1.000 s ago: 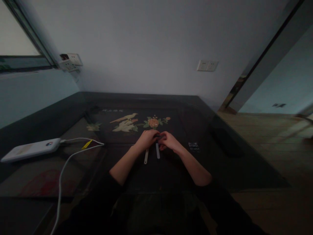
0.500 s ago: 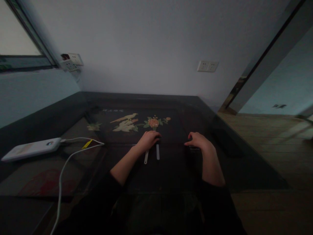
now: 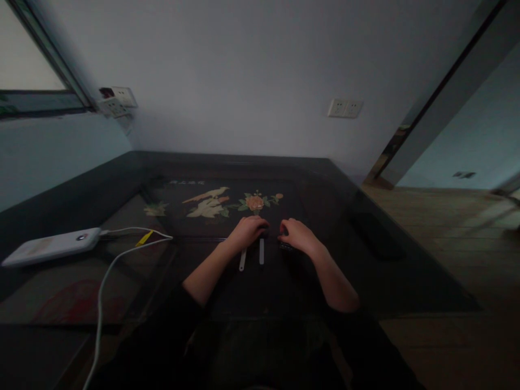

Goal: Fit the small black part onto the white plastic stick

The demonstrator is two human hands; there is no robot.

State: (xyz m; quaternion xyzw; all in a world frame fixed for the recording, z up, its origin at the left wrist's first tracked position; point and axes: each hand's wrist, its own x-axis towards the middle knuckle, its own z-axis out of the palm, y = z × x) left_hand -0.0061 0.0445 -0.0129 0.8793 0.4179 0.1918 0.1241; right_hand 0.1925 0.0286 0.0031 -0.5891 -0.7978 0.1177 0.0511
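Black and glossy, a tabletop with an inlaid bird-and-flower picture [image 3: 300, 292] is bearing two narrow, pale, flat strips near its middle: a left strip with a hole in its near end [image 3: 242, 262] and a plain right strip [image 3: 262, 253]. The left hand [image 3: 247, 231] is curling over their far ends, fingers bent; whether it is gripping anything cannot be told. The right hand [image 3: 299, 236] is hovering or resting over a small, dark, shiny piece [image 3: 286, 246], its grip unclear. Far left, a white, rounded, oblong device [image 3: 52, 247] is lying beside a yellow tag [image 3: 145, 238] on a white cable [image 3: 100, 303].
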